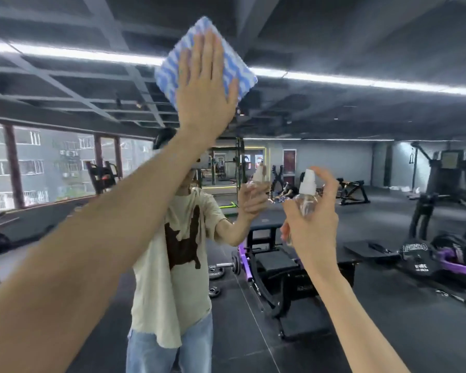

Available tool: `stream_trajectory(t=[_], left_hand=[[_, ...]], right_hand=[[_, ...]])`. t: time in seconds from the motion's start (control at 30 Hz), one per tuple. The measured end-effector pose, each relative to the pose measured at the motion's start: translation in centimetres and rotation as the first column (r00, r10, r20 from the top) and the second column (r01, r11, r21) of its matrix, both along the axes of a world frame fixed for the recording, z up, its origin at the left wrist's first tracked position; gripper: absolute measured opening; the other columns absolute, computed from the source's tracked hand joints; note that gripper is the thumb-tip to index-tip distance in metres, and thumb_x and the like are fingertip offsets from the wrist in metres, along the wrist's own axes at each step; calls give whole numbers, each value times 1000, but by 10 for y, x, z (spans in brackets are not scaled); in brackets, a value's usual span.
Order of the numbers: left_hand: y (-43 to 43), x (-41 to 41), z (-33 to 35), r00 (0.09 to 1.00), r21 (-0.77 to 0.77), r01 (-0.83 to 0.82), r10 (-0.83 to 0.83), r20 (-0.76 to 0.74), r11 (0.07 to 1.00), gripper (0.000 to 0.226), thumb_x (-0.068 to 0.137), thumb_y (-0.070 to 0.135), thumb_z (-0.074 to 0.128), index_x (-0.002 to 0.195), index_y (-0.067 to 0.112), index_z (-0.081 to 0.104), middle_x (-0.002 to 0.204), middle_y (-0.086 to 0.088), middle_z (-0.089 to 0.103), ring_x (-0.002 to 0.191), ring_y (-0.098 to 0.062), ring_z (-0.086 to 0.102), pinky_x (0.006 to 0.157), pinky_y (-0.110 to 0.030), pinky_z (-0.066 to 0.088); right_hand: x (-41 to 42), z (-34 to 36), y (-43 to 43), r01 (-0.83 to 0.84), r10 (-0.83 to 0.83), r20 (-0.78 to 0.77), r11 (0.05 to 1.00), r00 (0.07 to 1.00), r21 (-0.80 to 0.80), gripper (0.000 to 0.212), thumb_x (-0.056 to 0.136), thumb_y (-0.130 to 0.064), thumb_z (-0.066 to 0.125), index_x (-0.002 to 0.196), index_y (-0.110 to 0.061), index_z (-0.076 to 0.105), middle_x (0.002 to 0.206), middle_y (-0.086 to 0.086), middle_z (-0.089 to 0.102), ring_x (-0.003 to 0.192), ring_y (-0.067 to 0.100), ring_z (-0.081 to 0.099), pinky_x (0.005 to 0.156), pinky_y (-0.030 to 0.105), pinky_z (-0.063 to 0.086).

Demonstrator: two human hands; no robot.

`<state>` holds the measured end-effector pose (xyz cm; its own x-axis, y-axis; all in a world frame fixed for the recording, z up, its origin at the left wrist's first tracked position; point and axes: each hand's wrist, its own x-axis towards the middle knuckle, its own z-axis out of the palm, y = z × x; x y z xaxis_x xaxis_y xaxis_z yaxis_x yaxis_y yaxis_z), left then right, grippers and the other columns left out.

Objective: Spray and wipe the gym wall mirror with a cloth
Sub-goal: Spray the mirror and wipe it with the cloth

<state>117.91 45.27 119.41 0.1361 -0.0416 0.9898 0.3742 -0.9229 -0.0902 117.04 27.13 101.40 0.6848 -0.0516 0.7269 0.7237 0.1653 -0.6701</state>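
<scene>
Left hand (205,87): fingers straight, pressing blue-white striped square cloth (236,70) to glass wall mirror (388,109), upper centre; cloth middle hidden
Right hand (314,222): curled round clear white-capped plastic spray bottle (307,199), centre right; base hidden

The mirror (361,117) lies bare around the cloth (167,74); the spray bottle (307,188) hangs before it, lower right
</scene>
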Motion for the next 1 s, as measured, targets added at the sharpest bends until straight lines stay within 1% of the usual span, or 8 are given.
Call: stream_trajectory(t=[0.2,0.3,0.47,0.53,0.67,0.87,0.93,1.0], left_hand=[[-29,26,-60,850,641,215,181,-494,737,63,101,47,23,153,17,4,161,-5,14,148,-21,14,118,-39,-3],[3,0,-15,990,220,19,13,-139,975,65,101,46,25,153,13,5,161,-6,11,147,-22,13,119,-40,6],[56,-30,-35,951,-292,-78,159,266,953,67,101,47,11,154,7,9,161,-9,8,149,-24,6,121,-41,3],[30,-16,-38,976,-168,-33,68,208,985,67,100,46,11,154,7,8,161,-8,3,149,-24,4,120,-41,-3],[-20,15,-49,910,472,108,104,-401,875,70,94,49,2,155,13,6,162,-5,3,149,-20,1,116,-38,-11],[58,-31,-57,957,-242,-134,189,219,961,67,101,46,17,153,6,10,161,-11,9,149,-23,6,118,-36,-7],[50,-28,-54,934,-322,-121,218,284,939,67,100,45,17,153,5,11,161,-12,10,149,-24,7,118,-36,-8],[17,-9,-46,976,-154,-87,115,183,984,67,100,46,15,154,7,9,161,-11,7,149,-25,5,118,-39,-7]], right_hand=[[2,10,13,-6,6,53,1000,999,10,56,90,2,57,128,-35,40,70,-4,65,44,17,56,45,32,49],[-1,20,20,-85,83,80,996,993,25,57,90,7,54,127,-33,38,60,-8,61,40,14,53,41,25,46],[0,24,34,-141,140,70,990,988,-2,58,91,4,56,124,-40,37,70,-10,64,47,10,58,47,25,50],[0,26,39,-140,140,87,990,986,0,59,90,3,57,120,-45,38,72,-7,64,49,12,59,50,28,50],[-2,34,46,-210,205,83,976,975,58,55,91,7,53,122,-37,40,64,-8,65,43,9,56,46,23,47],[0,28,57,-219,221,83,975,972,-30,61,89,6,54,116,-47,38,76,6,66,45,20,54,41,27,46],[2,24,59,-184,192,74,978,979,-93,61,89,1,56,120,-48,37,78,8,67,50,22,59,46,31,51],[5,24,56,-172,182,89,979,979,-112,60,87,-3,58,121,-49,38,75,4,68,53,22,61,50,34,53]])
